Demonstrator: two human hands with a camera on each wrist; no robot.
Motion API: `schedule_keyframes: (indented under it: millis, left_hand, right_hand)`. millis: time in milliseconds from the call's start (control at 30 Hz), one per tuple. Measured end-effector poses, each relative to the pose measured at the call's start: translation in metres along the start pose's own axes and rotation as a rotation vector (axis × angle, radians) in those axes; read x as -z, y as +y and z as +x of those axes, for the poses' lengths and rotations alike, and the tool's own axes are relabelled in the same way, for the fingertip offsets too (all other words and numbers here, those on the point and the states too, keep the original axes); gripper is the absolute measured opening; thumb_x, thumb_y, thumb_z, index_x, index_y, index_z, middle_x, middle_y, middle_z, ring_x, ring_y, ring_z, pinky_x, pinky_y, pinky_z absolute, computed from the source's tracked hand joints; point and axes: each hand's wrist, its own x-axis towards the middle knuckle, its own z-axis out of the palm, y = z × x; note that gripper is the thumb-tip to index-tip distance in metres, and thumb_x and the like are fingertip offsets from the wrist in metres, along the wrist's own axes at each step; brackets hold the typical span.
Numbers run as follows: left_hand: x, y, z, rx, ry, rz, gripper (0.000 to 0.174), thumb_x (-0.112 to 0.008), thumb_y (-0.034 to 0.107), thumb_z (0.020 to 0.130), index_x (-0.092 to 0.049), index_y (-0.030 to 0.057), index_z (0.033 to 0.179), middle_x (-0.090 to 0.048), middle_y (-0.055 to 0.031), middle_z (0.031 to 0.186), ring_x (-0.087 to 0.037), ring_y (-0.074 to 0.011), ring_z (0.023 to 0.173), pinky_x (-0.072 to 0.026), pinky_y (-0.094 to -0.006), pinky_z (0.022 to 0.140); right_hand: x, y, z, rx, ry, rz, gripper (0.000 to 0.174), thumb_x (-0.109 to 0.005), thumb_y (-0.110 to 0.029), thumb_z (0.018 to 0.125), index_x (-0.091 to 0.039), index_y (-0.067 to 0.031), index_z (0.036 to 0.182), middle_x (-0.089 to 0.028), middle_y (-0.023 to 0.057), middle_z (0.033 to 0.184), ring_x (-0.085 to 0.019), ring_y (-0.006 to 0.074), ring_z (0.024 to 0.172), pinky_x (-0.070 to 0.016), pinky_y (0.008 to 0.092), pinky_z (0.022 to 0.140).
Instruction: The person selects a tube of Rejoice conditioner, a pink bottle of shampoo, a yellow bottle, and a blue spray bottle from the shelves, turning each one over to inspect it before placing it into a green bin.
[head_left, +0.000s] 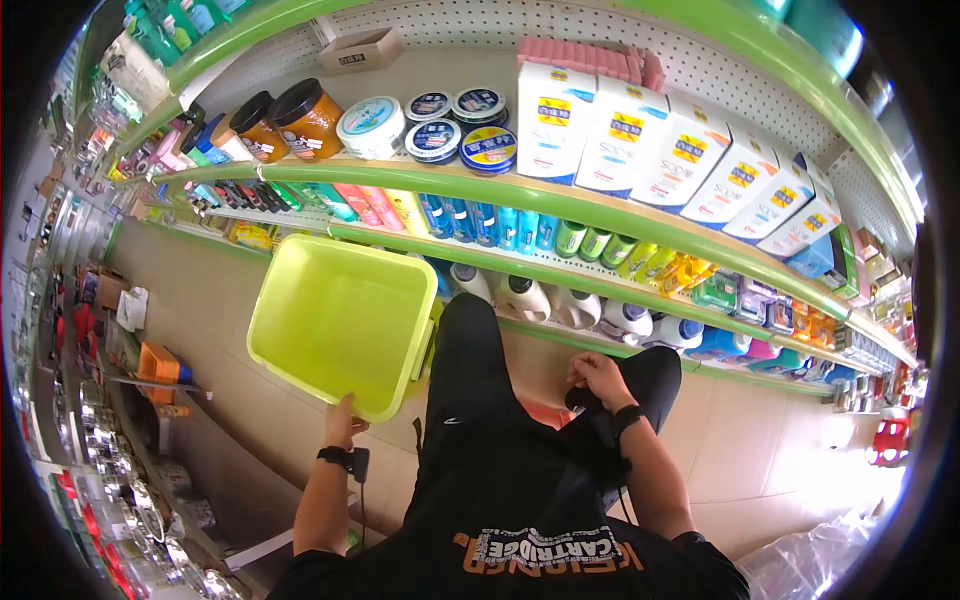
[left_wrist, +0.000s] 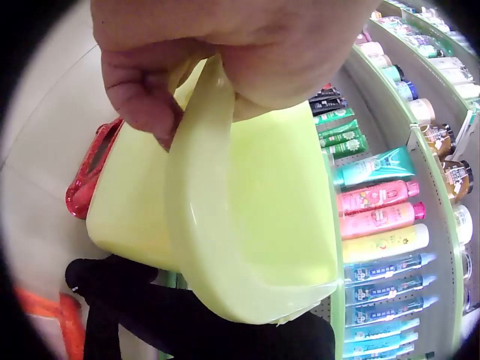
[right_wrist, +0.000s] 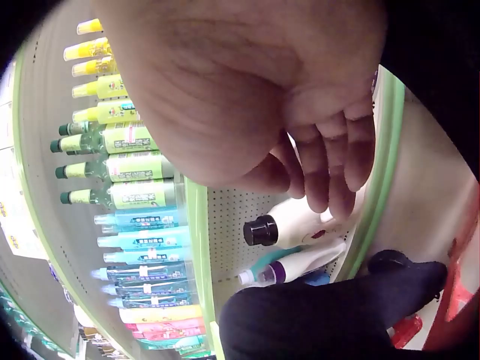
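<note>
A yellow-green plastic basin (head_left: 335,320) is tilted at the left of the head view, its inside bare. My left hand (head_left: 342,425) grips its near rim; in the left wrist view the fingers and thumb of that hand (left_wrist: 225,64) curl round the rim (left_wrist: 199,187). My right hand (head_left: 598,380) hangs over the right knee, holding nothing; in the right wrist view its fingers (right_wrist: 330,154) are loosely bent, in front of a white bottle with a black cap (right_wrist: 261,230) on the low shelf.
Shelves (head_left: 600,205) curve across the front, with white boxes (head_left: 555,125), round tubs (head_left: 372,125) and rows of bottles (head_left: 570,238). Large white bottles (head_left: 522,298) stand lowest. Orange boxes (head_left: 160,370) are at the left. A plastic bag (head_left: 810,560) lies at the lower right.
</note>
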Motion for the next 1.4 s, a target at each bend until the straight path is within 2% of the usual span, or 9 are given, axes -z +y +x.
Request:
schedule_keyframes:
  millis: [167, 233, 333, 533, 733, 800, 867, 1100, 1400]
  left_hand:
    - [0.03, 0.05, -0.041, 0.035, -0.053, 0.293, 0.054, -0.068, 0.045, 0.097, -0.061, -0.0051, 0.117, -0.072, -0.0186, 0.092, -0.076, -0.0303, 0.068, -0.061, -0.0383, 0.06]
    - [0.037, 0.084, -0.052, -0.185, -0.114, 1.396, 0.047, -0.072, 0.041, 0.095, -0.067, -0.0043, 0.107, -0.073, -0.0159, 0.085, -0.076, -0.0257, 0.071, -0.0584, -0.0361, 0.062]
    - [0.005, 0.154, -0.105, -0.742, -0.265, 1.127, 0.032, -0.076, 0.032, 0.094, -0.072, 0.0008, 0.1, -0.072, -0.0111, 0.078, -0.073, -0.0227, 0.07, -0.055, -0.035, 0.064]
    - [-0.071, 0.28, -0.212, -0.752, -1.841, 0.732, 0.02, -0.074, 0.011, 0.095, -0.072, 0.0084, 0.115, -0.065, -0.0074, 0.091, -0.066, -0.0255, 0.076, -0.0527, -0.0357, 0.065]
    - [-0.115, 0.3, -0.239, -0.81, -2.294, 0.463, 0.022, -0.078, 0.019, 0.092, -0.062, 0.0038, 0.092, -0.063, -0.0151, 0.086, -0.063, -0.0389, 0.082, -0.0504, -0.0447, 0.071]
    - [-0.118, 0.305, -0.241, -0.845, -2.286, 0.466, 0.019, -0.075, 0.015, 0.09, -0.06, 0.0035, 0.088, -0.062, -0.015, 0.084, -0.063, -0.0383, 0.08, -0.0501, -0.0447, 0.07]
    - [-0.116, 0.313, -0.247, -0.871, -2.27, 0.465, 0.018, -0.073, 0.01, 0.088, -0.058, 0.0032, 0.083, -0.061, -0.0149, 0.081, -0.063, -0.0377, 0.077, -0.0497, -0.0446, 0.068]
    - [-0.119, 0.359, -0.222, -1.467, -1.464, 0.579, 0.025, -0.073, 0.005, 0.074, -0.05, 0.0112, 0.078, -0.057, -0.0037, 0.077, -0.062, -0.025, 0.069, -0.0462, -0.0388, 0.051]
    - [-0.135, 0.273, -0.218, -0.763, -2.087, 0.612, 0.018, -0.068, 0.008, 0.093, -0.052, 0.0032, 0.088, -0.052, -0.0123, 0.08, -0.058, -0.034, 0.076, -0.0454, -0.0411, 0.066]
  right_hand:
    - [-0.02, -0.041, -0.016, 0.051, -0.033, 0.003, 0.027, -0.064, -0.025, 0.107, -0.07, 0.0007, 0.108, -0.073, 0.0066, 0.09, -0.07, 0.0143, 0.081, -0.0554, 0.0288, 0.073]
    - [-0.027, -0.057, -0.023, 0.069, -0.09, -0.008, 0.03, -0.064, -0.028, 0.107, -0.07, 0.0012, 0.102, -0.073, 0.0063, 0.089, -0.07, 0.0141, 0.081, -0.0552, 0.0286, 0.074]
    - [-0.035, -0.102, -0.05, 0.174, -0.242, -0.167, 0.026, -0.064, -0.022, 0.106, -0.07, 0.0027, 0.101, -0.073, 0.0052, 0.089, -0.068, 0.0139, 0.081, -0.0548, 0.0296, 0.076]
    - [-0.054, -0.268, -0.141, 0.541, -1.119, -0.383, 0.015, -0.072, -0.008, 0.099, -0.071, -0.0044, 0.114, -0.068, 0.0071, 0.104, -0.066, 0.0177, 0.086, -0.0526, 0.0323, 0.074]
    - [-0.079, -0.321, -0.179, 0.5, -1.727, -0.241, 0.025, -0.075, -0.018, 0.1, -0.066, 0.0003, 0.115, -0.064, 0.0142, 0.101, -0.064, 0.0365, 0.094, -0.0522, 0.043, 0.077]
    - [-0.086, -0.332, -0.18, 0.537, -1.727, -0.16, 0.022, -0.075, -0.021, 0.101, -0.065, -0.0042, 0.091, -0.061, 0.0133, 0.085, -0.061, 0.0356, 0.076, -0.0475, 0.0442, 0.064]
    - [-0.075, -0.336, -0.183, 0.587, -1.669, -0.292, 0.02, -0.074, -0.02, 0.101, -0.065, -0.0022, 0.102, -0.061, 0.0137, 0.093, -0.062, 0.0358, 0.084, -0.0495, 0.0439, 0.07]
    - [-0.015, -0.379, -0.174, 0.685, -0.994, -0.529, 0.012, -0.078, -0.01, 0.096, -0.069, -0.0028, 0.1, -0.065, 0.0094, 0.092, -0.064, 0.0284, 0.086, -0.0504, 0.039, 0.071]
    - [-0.045, -0.296, -0.153, 0.486, -1.516, -0.229, 0.015, -0.072, -0.012, 0.102, -0.062, -0.0017, 0.099, -0.057, 0.0106, 0.089, -0.059, 0.0322, 0.083, -0.0462, 0.0408, 0.071]
